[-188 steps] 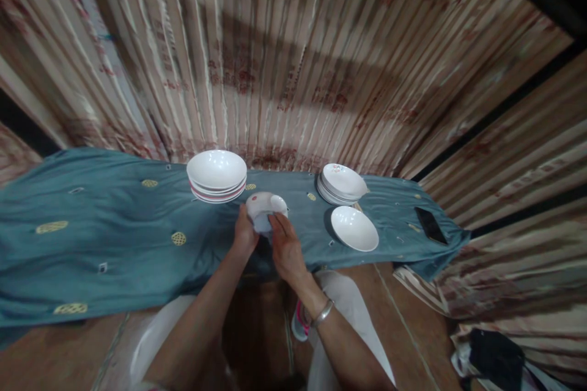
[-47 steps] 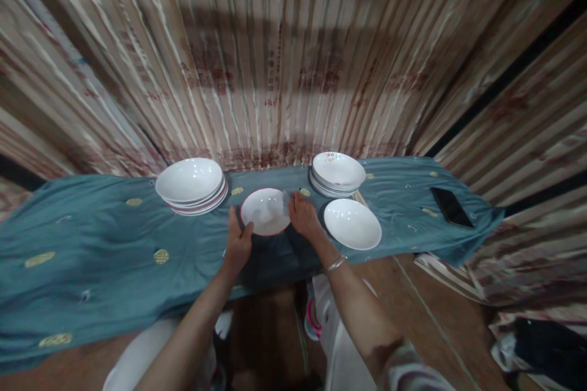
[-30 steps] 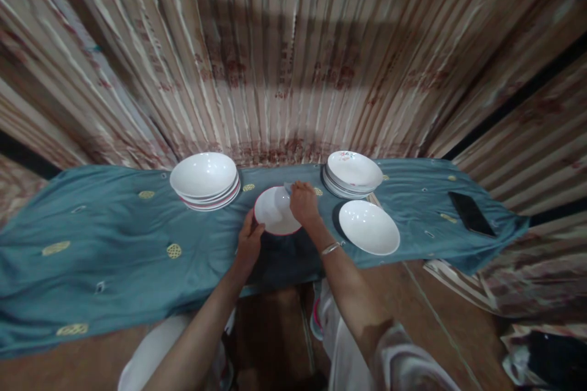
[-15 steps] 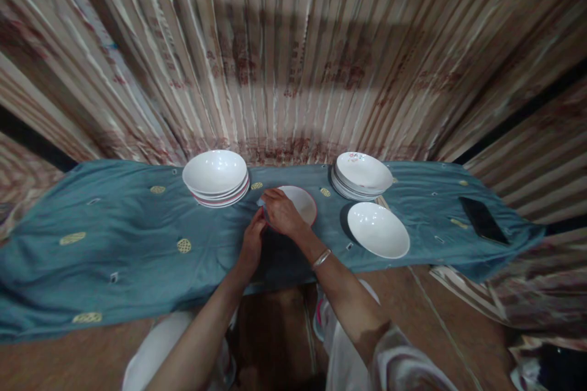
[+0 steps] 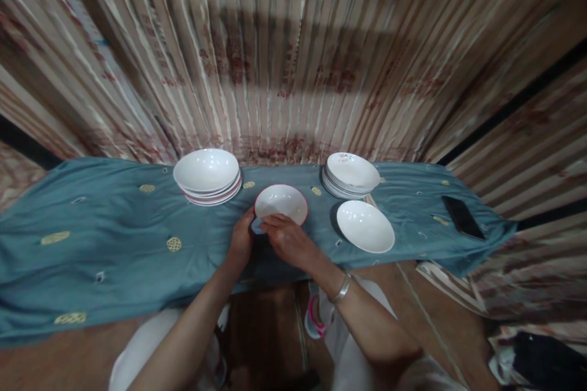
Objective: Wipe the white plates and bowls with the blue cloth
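Note:
A white bowl with a red rim (image 5: 282, 197) sits in the middle of the table, in front of me. My left hand (image 5: 241, 238) grips its near left edge, the fingers partly hidden. Over the near rim, my right hand (image 5: 290, 239) is closed on a small pale blue cloth (image 5: 257, 226), pressing it against the bowl's side. The inside of the bowl is visible beyond my fingers. To the right lies a plain white bowl (image 5: 365, 226), touched by neither hand.
A stack of white bowls (image 5: 207, 171) with red-rimmed ones beneath stands back left. Behind the plain bowl is another stack with a floral pattern (image 5: 352, 171). A black phone (image 5: 462, 217) lies far right on the teal tablecloth (image 5: 137, 244). Pleated curtains (image 5: 275, 73) hang behind.
My right hand has moved from the bowl's left side to its near rim with the cloth, uncovering more of the inside. The whole view has shifted slightly.

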`<state>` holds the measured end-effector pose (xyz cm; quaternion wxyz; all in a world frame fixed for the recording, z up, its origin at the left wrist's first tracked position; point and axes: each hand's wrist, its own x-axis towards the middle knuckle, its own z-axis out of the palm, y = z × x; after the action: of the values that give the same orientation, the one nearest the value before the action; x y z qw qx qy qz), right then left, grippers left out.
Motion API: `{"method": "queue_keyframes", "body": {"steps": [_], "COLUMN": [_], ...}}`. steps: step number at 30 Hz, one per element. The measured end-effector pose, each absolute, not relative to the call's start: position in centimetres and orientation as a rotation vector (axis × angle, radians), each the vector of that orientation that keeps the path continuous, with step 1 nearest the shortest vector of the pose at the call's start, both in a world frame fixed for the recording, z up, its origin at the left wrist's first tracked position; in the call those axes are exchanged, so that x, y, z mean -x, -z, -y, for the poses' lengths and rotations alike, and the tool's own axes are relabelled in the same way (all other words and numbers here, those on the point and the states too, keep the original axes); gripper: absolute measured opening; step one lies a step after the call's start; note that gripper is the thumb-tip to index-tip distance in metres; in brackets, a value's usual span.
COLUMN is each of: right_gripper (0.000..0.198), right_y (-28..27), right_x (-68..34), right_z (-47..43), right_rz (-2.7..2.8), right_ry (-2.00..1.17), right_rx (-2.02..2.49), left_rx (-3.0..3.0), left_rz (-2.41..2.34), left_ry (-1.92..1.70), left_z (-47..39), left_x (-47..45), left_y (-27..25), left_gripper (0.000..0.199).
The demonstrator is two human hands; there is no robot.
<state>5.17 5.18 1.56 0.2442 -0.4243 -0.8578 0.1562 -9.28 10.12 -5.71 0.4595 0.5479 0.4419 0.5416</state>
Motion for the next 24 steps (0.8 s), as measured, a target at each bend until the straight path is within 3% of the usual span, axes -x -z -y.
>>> {"method": "queue_keyframes", "body": {"steps": [7,24], "right_gripper": [0.035,0.043], "right_y": [-1.2,-0.4], "right_x": [-10.3,-13.1], "right_z": [-4.5,-8.9], "right_rz": [2.257,1.861], "right_ry": [-0.415,-0.103], "right_rx": [1.247,1.892], "left_rx": [-1.011,-0.942], "left_rz": [-1.056,-1.102], "left_ry": [-1.315,-1.376], "left_z": [-9.4,-9.8], "left_x": [8.8,8.9], "left_y": [5.1,5.8], "left_gripper": [0.055,0.051]}}
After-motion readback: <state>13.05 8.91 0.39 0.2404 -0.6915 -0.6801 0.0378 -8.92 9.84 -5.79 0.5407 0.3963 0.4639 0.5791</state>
